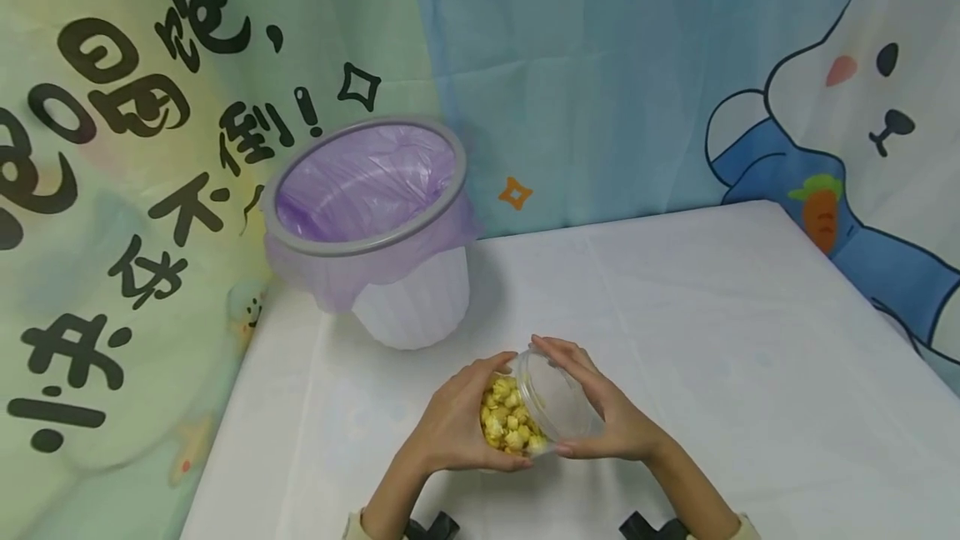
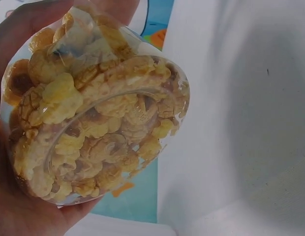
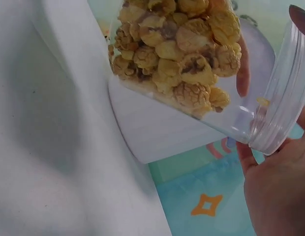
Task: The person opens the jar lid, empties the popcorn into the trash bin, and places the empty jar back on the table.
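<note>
A clear plastic jar [image 1: 512,417] of yellow popcorn is held tilted above the white table, its lid end turned to the right. My left hand [image 1: 455,426] grips the body, fingers over the top and thumb below. Around the clear round lid [image 1: 561,398] curl the fingers and thumb of my right hand [image 1: 617,422]. The left wrist view shows the jar's base [image 2: 106,135] with popcorn pressed against it. In the right wrist view the lid [image 3: 283,98] sits on the jar's mouth, and popcorn [image 3: 179,59] fills the other end; how tightly the lid sits I cannot tell.
A white bin [image 1: 420,298] with a grey rim and purple liner [image 1: 367,177] stands behind and left of the jar. The white-covered table [image 1: 720,340] extends to the right. A printed cloth [image 1: 585,82] hangs along the back and left.
</note>
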`<control>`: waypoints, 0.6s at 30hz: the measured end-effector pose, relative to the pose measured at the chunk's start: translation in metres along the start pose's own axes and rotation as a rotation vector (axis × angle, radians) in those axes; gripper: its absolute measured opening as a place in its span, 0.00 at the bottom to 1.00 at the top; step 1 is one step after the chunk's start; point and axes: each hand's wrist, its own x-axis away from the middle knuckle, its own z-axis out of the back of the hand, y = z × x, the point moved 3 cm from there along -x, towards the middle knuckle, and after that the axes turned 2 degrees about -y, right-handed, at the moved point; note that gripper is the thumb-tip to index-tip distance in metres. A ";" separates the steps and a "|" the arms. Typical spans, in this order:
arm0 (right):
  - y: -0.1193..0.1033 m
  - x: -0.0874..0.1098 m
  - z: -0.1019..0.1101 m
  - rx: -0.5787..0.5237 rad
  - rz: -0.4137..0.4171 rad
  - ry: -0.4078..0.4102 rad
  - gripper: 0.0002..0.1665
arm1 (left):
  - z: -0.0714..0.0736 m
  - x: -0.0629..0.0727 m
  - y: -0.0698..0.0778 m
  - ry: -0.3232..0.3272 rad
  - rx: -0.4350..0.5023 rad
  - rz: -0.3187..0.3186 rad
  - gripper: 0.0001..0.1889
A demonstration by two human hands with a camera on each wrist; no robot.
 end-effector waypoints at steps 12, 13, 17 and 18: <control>0.002 0.000 0.000 0.017 0.008 0.029 0.62 | 0.000 -0.001 0.005 -0.002 -0.016 -0.001 0.59; 0.002 0.000 0.000 0.020 0.020 0.027 0.61 | 0.000 -0.001 0.005 -0.002 -0.019 -0.005 0.59; -0.003 0.000 0.004 0.011 0.068 -0.016 0.62 | -0.001 -0.001 0.004 -0.004 -0.027 -0.013 0.59; -0.003 0.000 0.004 0.007 0.058 -0.026 0.63 | -0.001 -0.001 0.004 -0.004 -0.030 -0.013 0.59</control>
